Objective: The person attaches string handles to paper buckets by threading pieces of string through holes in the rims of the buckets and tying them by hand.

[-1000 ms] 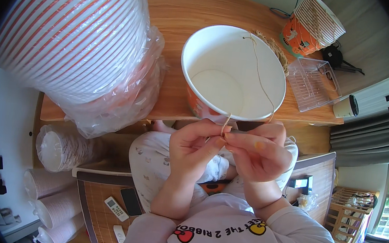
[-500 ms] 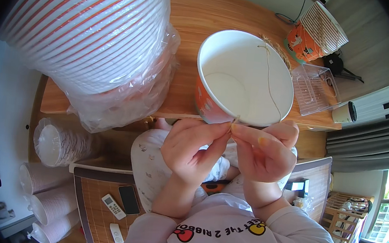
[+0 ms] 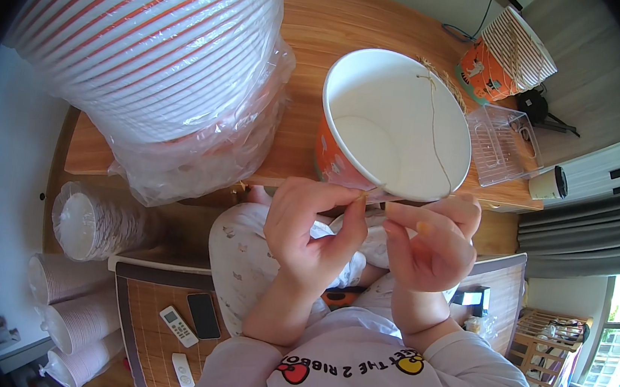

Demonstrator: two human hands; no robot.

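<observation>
**At the desk's front edge: both hands at the bucket's cord**

On the brown wood-grain desk (image 3: pixel 320 28), at its front edge, sits a large round bucket (image 3: pixel 377 132), white inside and orange with printed figures outside, its mouth facing the camera. A thin tan twine cord (image 3: pixel 433 127) leaves a point high on the far inner wall, crosses the interior and reaches the near right rim beside the right hand.

The left hand (image 3: pixel 310 224) is just outside the near rim, thumb and forefinger pressed together, pinching a short tan piece of the cord. The right hand (image 3: pixel 433 244) is close by, apart from the left, with thumb and forefinger brought near each other and the other fingers curled; whether they grip the cord cannot be told.

Coarse braided tan rope (image 3: pixel 450 86) lies behind the bucket's far right rim. To the left stands a tall stack of white, orange-striped containers in clear plastic wrap (image 3: pixel 151 48). To the right are a transparent plastic tray (image 3: pixel 500 149) and, beyond it, an orange bucket stack with twine round it (image 3: pixel 485 68).
</observation>
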